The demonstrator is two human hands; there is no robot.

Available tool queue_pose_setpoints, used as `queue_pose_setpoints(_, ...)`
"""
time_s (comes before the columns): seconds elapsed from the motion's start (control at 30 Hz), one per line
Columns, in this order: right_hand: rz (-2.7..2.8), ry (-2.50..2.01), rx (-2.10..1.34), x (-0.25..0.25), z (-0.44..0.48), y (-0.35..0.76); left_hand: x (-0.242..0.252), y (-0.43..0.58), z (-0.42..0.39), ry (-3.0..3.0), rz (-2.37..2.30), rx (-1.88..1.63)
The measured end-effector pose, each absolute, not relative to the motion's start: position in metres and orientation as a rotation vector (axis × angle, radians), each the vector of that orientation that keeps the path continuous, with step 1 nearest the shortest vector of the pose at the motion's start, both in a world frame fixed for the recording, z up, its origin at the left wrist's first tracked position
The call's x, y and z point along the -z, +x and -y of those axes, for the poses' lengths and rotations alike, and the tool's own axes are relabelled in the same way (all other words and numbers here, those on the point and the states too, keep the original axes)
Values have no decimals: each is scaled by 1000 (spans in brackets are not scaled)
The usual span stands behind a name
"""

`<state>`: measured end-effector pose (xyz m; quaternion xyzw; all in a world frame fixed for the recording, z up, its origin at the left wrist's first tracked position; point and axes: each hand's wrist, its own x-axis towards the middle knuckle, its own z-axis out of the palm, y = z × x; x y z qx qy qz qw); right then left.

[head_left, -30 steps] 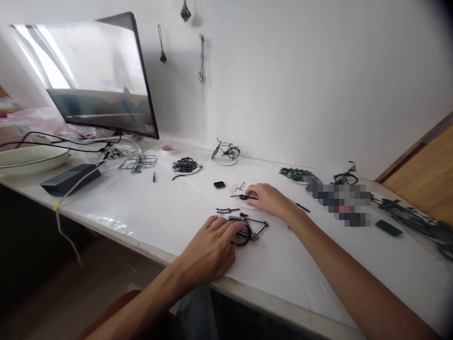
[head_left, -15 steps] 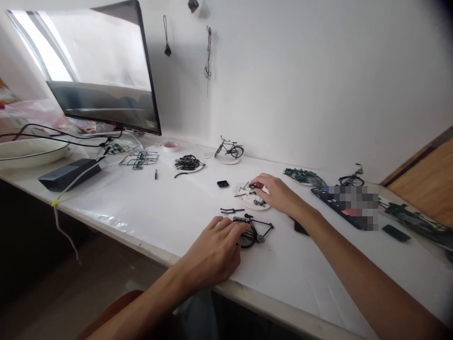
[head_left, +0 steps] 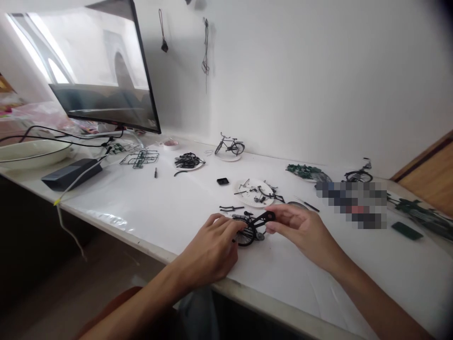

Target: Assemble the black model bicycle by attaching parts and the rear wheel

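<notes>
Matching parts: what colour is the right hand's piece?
The piece is black, best in the head view.

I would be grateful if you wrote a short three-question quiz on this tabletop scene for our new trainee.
1. Which hand holds the flat black piece by its end with the hole?
2. True or false: the left hand is at a black wheel.
3. What stands near the wall, to the right of the monitor in the picture?
A. A desk lamp
B. A model bicycle
C. A coffee mug

Key:
1. The right hand.
2. True.
3. B.
</notes>
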<state>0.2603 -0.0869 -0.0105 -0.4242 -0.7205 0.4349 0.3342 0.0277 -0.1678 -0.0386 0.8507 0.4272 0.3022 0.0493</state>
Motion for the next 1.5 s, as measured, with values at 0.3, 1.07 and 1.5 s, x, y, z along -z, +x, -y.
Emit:
queue_pose_setpoints(0.3, 2186, -1198, -915, 15, 97, 251, 33, 27, 170, 2461, -1317, -925)
queue_pose_setpoints(1.07, 2477, -891, -415, 20, 106, 249, 34, 25, 170, 2474, -1327, -914)
queue_pose_setpoints(1.5, 2711, -910, 281, 35, 122, 244, 34, 25, 169, 2509, -1326, -923)
